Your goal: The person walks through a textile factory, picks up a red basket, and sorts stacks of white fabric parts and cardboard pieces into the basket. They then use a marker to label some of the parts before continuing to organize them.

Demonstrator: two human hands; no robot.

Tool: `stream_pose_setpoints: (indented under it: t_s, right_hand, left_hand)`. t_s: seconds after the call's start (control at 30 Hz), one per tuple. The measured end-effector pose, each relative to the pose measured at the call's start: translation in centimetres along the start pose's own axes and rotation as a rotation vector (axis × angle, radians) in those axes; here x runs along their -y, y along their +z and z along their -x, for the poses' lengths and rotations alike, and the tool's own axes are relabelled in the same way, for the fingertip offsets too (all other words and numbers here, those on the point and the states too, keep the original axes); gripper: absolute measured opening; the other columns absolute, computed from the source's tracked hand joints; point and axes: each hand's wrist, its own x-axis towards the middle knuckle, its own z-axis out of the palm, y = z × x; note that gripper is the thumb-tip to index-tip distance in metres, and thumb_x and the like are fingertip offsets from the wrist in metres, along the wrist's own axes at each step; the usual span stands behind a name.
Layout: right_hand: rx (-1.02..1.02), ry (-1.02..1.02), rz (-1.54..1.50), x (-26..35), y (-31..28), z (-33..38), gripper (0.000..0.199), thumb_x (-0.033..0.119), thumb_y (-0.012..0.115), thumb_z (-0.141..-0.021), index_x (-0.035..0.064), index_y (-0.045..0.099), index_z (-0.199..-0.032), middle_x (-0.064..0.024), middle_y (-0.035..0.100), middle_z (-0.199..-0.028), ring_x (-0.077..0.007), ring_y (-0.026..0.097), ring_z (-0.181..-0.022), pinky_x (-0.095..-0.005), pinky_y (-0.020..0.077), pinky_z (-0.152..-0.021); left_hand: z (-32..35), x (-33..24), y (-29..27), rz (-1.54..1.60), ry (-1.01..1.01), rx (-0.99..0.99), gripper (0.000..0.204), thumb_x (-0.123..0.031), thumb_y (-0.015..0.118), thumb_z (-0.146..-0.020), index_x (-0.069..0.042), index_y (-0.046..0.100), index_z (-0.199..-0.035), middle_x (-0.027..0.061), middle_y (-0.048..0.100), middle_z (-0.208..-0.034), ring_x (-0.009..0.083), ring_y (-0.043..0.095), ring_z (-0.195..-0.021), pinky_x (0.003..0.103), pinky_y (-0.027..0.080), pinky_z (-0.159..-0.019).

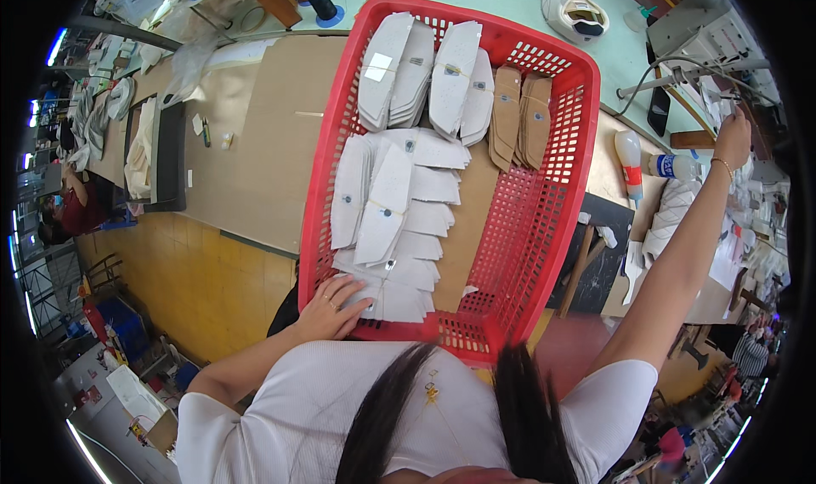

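A red plastic basket [552, 186] sits in front of me on the brown work table [255, 144]. It holds bundled stacks of white cut pieces [395, 212] and two brown stacks [520, 114] at its far side. My left hand [330, 307] rests on the basket's near left corner, fingers spread over the rim and touching the nearest white stack. My right arm stretches far out to the right; my right hand [734, 135] is up by the sewing machine [705, 33], and what its fingers do is too small to tell.
A white bottle with a red label [630, 163] and a second bottle [676, 166] lie right of the basket. Thread spools [324, 6] and a white cap-like piece [574, 10] stand at the back. A dark tray of white pieces [153, 152] lies left. Another person [72, 208] sits far left.
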Motion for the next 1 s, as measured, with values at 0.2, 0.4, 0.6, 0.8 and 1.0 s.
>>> stream_pose_setpoints:
  t_s: [0.2, 0.4, 0.6, 0.8, 1.0]
  right_hand:
    - [-0.265, -0.400, -0.559, 7.7, -10.1, 11.6, 0.032, 0.004, 0.060, -0.086, 0.0196, 0.068, -0.113, -0.0099, 0.064, -0.104, -0.0261, 0.062, -0.094, -0.0365, 0.0502, -0.080]
    - [0.633, -0.755, -1.186, 19.3, -25.0, 36.9, 0.042, -0.005, 0.062, -0.077, 0.0072, 0.058, -0.118, -0.0140, 0.064, -0.112, -0.0300, 0.062, -0.104, -0.0374, 0.0514, -0.085]
    - [0.846, -0.659, -1.557, 22.1, -33.2, 50.7, 0.044, -0.006, 0.056, -0.078, 0.0020, 0.050, -0.121, -0.0195, 0.063, -0.103, -0.0367, 0.064, -0.089, -0.0398, 0.0525, -0.080]
    - [0.886, -0.369, -1.642, 22.1, -36.0, 53.8, 0.043, -0.003, 0.054, -0.081, 0.0017, 0.048, -0.124, -0.0206, 0.063, -0.107, -0.0362, 0.065, -0.086, -0.0395, 0.0528, -0.079]
    - [0.703, -0.401, -1.363, 20.8, -36.2, 50.5, 0.042, -0.002, 0.056, -0.082, 0.0027, 0.052, -0.123, -0.0185, 0.059, -0.119, -0.0325, 0.060, -0.105, -0.0379, 0.0478, -0.092]
  left_hand:
    - [0.5, 0.7, 0.3, 0.033, 0.056, -0.133, 0.042, -0.015, 0.065, -0.080, -0.013, 0.056, -0.121, 0.0152, 0.044, -0.134, 0.0350, 0.041, -0.123, 0.050, 0.038, -0.099]
    - [1.8, 0.9, 0.4, 0.141, 0.056, -0.261, 0.066, -0.032, 0.073, -0.077, -0.008, 0.046, -0.132, 0.0173, 0.040, -0.138, 0.0365, 0.040, -0.125, 0.047, 0.036, -0.102]
    - [2.0, 1.2, 0.4, 0.294, 0.004, -0.348, 0.074, -0.036, 0.082, -0.065, -0.008, 0.052, -0.127, 0.0181, 0.033, -0.142, 0.0376, 0.036, -0.128, 0.046, 0.034, -0.105]
    - [2.2, 1.6, 1.1, 0.362, 0.021, -0.381, 0.054, -0.021, 0.084, -0.065, -0.006, 0.061, -0.113, 0.0167, 0.039, -0.139, 0.0359, 0.038, -0.126, 0.044, 0.037, -0.103]
    - [1.8, 1.8, 1.6, 0.440, 0.062, -0.401, 0.047, -0.013, 0.082, -0.068, -0.003, 0.061, -0.108, 0.0161, 0.046, -0.133, 0.0343, 0.048, -0.117, 0.041, 0.043, -0.097]
